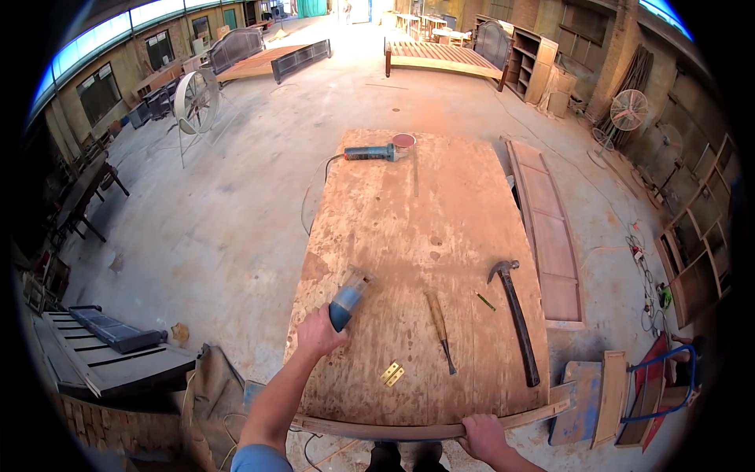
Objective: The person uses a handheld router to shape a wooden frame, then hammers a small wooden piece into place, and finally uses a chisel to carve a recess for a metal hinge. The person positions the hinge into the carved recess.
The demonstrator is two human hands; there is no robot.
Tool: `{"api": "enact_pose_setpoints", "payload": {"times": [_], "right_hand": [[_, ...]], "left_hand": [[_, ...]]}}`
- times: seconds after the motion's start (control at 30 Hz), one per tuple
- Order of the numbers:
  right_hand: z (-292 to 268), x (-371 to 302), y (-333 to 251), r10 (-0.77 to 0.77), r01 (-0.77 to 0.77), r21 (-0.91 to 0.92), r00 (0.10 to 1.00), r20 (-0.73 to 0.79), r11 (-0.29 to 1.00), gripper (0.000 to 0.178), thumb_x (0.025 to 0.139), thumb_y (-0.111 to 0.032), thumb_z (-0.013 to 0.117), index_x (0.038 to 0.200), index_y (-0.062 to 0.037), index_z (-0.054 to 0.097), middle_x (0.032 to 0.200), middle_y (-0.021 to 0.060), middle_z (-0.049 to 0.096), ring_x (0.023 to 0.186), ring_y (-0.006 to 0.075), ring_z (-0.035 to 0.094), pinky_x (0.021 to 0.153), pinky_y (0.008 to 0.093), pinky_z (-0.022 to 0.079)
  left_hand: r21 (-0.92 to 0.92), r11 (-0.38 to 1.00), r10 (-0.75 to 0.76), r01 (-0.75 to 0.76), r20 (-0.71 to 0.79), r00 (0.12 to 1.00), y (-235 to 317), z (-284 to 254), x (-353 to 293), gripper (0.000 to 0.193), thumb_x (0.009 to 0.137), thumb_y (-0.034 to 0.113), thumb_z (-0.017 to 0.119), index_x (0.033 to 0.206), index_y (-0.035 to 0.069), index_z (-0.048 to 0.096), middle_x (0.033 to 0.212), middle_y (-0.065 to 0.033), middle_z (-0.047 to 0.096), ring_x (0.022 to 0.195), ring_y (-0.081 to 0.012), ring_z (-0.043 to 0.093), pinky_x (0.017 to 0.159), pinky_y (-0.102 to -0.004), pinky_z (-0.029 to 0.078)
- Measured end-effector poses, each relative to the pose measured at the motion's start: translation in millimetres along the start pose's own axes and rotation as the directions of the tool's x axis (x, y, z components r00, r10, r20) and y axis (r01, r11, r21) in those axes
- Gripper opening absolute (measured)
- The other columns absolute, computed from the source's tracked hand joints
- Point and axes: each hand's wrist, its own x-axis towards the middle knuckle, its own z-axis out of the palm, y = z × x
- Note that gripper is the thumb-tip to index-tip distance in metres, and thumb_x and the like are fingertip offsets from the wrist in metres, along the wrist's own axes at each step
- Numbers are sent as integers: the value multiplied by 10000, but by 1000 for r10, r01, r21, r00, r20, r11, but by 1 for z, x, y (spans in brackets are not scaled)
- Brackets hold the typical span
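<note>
My left hand [320, 332] is wrapped round a blue handheld power tool [348, 300], which looks like a trim router. Its pale, slightly blurred end points away over the worktable [472, 204]. At the table's near edge, my right hand [484, 437] grips a long, narrow wooden rail [385, 431] that lies crosswise. Between the hands is a brass hinge [392, 374]. A wooden-handled chisel [440, 332] rests in the middle, and a claw hammer [519, 324] lies to its right. Near the hammer is a small green-yellow pencil-like piece [485, 300].
An angle grinder [371, 152] with a reddish disc lies at the table's far end, its cord hanging off the left side. Right of the table leans a long wooden panel [546, 228]. A large fan [197, 102] stands far left; wooden bed frames [440, 59] stand beyond.
</note>
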Motion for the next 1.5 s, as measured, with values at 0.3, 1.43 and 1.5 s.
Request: {"api": "enact_pose_setpoints", "payload": {"times": [0.3,1.43,1.5], "right_hand": [[3,3,3,-34,36,37,998,-58,999,376,741,-287,813,995,-100,609,919,99,641,923,310,635,812,440,456],[-17,-79,138,-177,186,94,979,-99,978,352,758,-296,821,927,-80,601,861,133,640,831,354,663,681,469,537],[-19,-73,138,-203,215,100,972,-117,972,343,763,-290,815,923,-78,597,855,132,637,835,352,660,682,474,534]], "left_hand": [[170,982,96,-85,-58,994,6,36,-11,883,714,420,840,1404,43,437,1133,-166,596,1044,-357,622,818,-490,550],[104,936,258,-337,447,857,197,44,-261,208,779,234,685,960,132,667,889,-98,698,929,-320,700,771,-458,546],[114,935,252,-336,454,855,194,42,-257,215,772,242,695,954,133,664,891,-98,698,916,-322,702,760,-460,547]]}}
